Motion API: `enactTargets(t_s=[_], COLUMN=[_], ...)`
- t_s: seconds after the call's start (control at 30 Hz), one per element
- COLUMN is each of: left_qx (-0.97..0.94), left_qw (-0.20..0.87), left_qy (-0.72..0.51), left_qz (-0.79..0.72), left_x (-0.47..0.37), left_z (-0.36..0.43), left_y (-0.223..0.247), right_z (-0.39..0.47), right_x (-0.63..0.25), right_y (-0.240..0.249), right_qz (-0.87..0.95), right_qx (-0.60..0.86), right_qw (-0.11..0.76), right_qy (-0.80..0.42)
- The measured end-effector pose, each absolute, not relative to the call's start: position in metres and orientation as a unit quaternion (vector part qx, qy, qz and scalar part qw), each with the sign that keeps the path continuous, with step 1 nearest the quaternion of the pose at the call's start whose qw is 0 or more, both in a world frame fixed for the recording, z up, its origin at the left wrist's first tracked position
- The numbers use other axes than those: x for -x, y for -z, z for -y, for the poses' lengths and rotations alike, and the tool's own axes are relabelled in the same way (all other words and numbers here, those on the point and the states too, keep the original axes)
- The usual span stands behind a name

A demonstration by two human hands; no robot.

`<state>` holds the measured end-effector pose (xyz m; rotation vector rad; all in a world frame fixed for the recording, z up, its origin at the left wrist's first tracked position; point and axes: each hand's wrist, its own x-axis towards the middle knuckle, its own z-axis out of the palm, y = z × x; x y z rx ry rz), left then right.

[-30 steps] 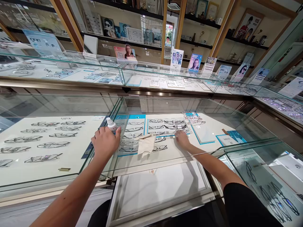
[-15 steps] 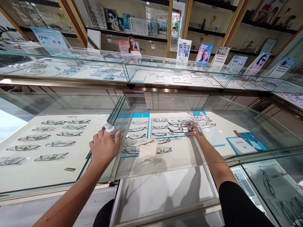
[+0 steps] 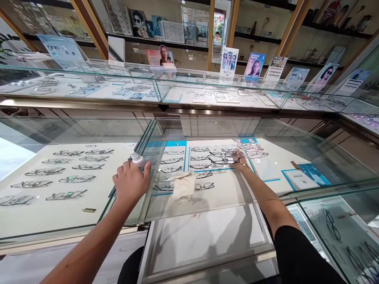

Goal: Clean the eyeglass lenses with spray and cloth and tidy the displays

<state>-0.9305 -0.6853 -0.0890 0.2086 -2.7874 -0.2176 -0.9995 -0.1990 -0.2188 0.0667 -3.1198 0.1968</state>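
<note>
My left hand [image 3: 132,183] is closed around a small white bottle [image 3: 137,159] with a pointed nozzle, over the glass divider between two display cases. My right hand [image 3: 241,161] reaches inside the right-hand case. Its fingers are closed on a pair of dark-framed eyeglasses [image 3: 220,160], held by the right end above the rows of frames. A cream cleaning cloth [image 3: 184,185] lies near the front of this case, partly over some eyeglasses. Just beyond my right hand sit several reddish, thin-rimmed eyeglasses [image 3: 253,150].
Rows of eyeglasses [image 3: 53,170] fill the left case. A pulled-out white drawer [image 3: 204,240] is below the right case. Glass edges [image 3: 207,213] run along the case fronts. Across the aisle stands another glass counter [image 3: 189,85] with upright cards.
My right hand and the dark-framed eyeglasses have shifted very slightly to the left. The left hand stays in place with the bottle, and the view has moved a little.
</note>
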Motion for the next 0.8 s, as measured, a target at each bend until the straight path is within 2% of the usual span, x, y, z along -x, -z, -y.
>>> enactTargets(t_s=[0.27, 0.5, 0.67, 0.8], left_qx=[-0.070, -0.061, -0.054, -0.045], left_qw=[0.160, 0.172, 0.181, 0.174], left_qy=[0.104, 0.110, 0.101, 0.091], left_qz=[0.979, 0.977, 0.977, 0.980], left_x=[0.927, 0.924, 0.923, 0.923], left_z=[0.683, 0.681, 0.683, 0.684], left_y=[0.085, 0.084, 0.086, 0.086], right_z=[0.253, 0.302, 0.330, 0.332], right_x=[0.908, 0.803, 0.746, 0.742], right_y=[0.198, 0.169, 0.110, 0.033], right_qz=[0.993, 0.955, 0.902, 0.895], right_qx=[-0.108, -0.259, -0.358, -0.389], right_qw=[-0.013, -0.108, -0.176, -0.132], right_qy=[-0.052, -0.093, -0.168, -0.173])
